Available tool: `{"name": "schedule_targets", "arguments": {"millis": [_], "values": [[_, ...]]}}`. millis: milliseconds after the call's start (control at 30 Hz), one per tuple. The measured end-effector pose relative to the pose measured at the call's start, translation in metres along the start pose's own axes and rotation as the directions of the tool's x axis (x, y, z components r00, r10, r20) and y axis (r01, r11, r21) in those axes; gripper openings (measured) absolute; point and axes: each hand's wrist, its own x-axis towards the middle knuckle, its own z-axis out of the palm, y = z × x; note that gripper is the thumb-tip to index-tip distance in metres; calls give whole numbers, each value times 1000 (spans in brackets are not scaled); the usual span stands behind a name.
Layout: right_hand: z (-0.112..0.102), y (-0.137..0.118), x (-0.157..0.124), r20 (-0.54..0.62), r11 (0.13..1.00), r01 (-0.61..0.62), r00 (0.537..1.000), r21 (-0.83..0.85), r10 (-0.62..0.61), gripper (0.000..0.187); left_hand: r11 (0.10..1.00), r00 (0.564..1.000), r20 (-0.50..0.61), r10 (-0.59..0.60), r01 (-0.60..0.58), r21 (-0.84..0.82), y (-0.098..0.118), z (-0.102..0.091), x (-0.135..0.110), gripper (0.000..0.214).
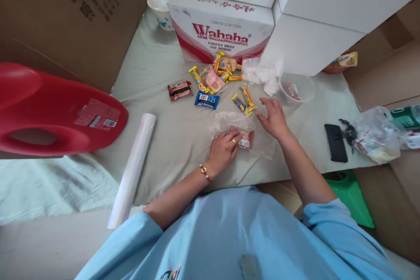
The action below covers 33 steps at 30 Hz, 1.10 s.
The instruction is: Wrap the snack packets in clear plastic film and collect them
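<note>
My left hand [225, 151] lies on a reddish-brown snack packet [246, 137], its fingers closed on the left end. Under the packet a crinkled clear plastic bag [264, 144] is spread on the cloth. My right hand [274, 117] is open, thumb and fingers apart and holding nothing, just right of two yellow-wrapped snack sticks [248, 97]. Farther back lie a blue packet [206, 100], a dark brown packet [180, 91], a pink-and-clear packet [212, 79] and several more yellow sticks [197, 79].
A clear plastic tub [306, 89] and crumpled white plastic [262, 71] are behind my right hand. A Wahaha carton [223, 30] stands at the back. Leftward are a white roll [134, 168] and a red jug [59, 109]; rightward, a black phone [336, 142] and a plastic bag [376, 133].
</note>
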Motion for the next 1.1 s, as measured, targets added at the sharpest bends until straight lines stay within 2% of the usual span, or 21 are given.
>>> {"name": "schedule_targets", "arguments": {"millis": [67,100,167,233,333,433,500,567,633,700,800,833,867,900,967,1033,1067,1100], "values": [[9,9,16,27,998,-55,998,4,55,66,1000,1000,-12,-6,6,-6,1,0,2,37],[12,10,21,64,996,-88,994,15,87,67,1000,1000,-12,-6,6,-2,1,0,3,37],[14,6,26,158,988,-150,977,40,142,50,1000,1000,-4,-7,7,18,1,-1,5,35],[9,-5,20,239,981,-164,961,99,137,29,999,1000,7,-9,9,39,2,-2,6,34],[-2,-27,-5,320,967,-47,947,252,-37,26,999,1000,24,-5,4,49,3,-3,7,33],[-5,-48,-36,409,948,116,882,296,-235,25,1000,1000,26,-9,8,30,0,-2,6,28],[0,-57,-54,438,950,179,855,256,-279,31,1000,999,29,-13,13,-3,-5,-1,4,25],[8,-60,-66,434,957,208,857,202,-278,40,998,1000,24,-8,10,-65,-14,0,0,24],[17,-61,-73,434,960,233,857,153,-277,46,988,1000,-21,-19,16,-152,-24,1,-4,22],[23,-61,-77,455,958,267,844,106,-285,49,970,988,-120,-101,71,-230,-35,-1,-7,24],[26,-63,-78,479,952,304,829,48,-288,50,937,915,-272,-299,227,-265,-46,-10,-3,31],[26,-64,-78,484,951,306,827,39,-286,51,933,893,-305,-330,259,-251,-48,-15,1,38],[26,-66,-77,488,953,302,827,36,-280,51,937,889,-321,-326,261,-230,-49,-20,7,49],[25,-67,-76,493,955,293,826,39,-273,52,950,903,-316,-291,234,-208,-50,-25,14,60],[24,-68,-75,501,961,271,825,54,-261,53,977,960,-232,-159,119,-177,-50,-35,28,72],[24,-68,-74,504,966,248,826,74,-250,54,982,997,-82,1,-16,-187,-54,-40,40,55],[25,-68,-74,502,967,238,828,88,-249,54,976,998,-27,51,-56,-211,-58,-41,45,41],[25,-67,-74,493,968,229,833,107,-251,55,967,998,-14,54,-56,-247,-64,-42,48,29]]}}
